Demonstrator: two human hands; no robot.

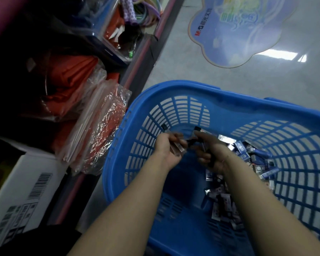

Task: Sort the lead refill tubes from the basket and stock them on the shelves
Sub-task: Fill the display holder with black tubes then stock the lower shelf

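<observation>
Plastic all the way here: the lead refill tubes (222, 202) are small, stiff, light little cases, most of them heaped loose along the right side of the blue basket (174, 89) sitting on the floor (266, 74). My left hand (166, 147) is curled round a small fan of them, and my right hand (210, 151) pinches a dark one right beside that bunch. They look slick, so I'd guess a stack slides apart easily; best to take each by its long flat sides, not the ends. Shelves (107, 52) are just left of the basket.
</observation>
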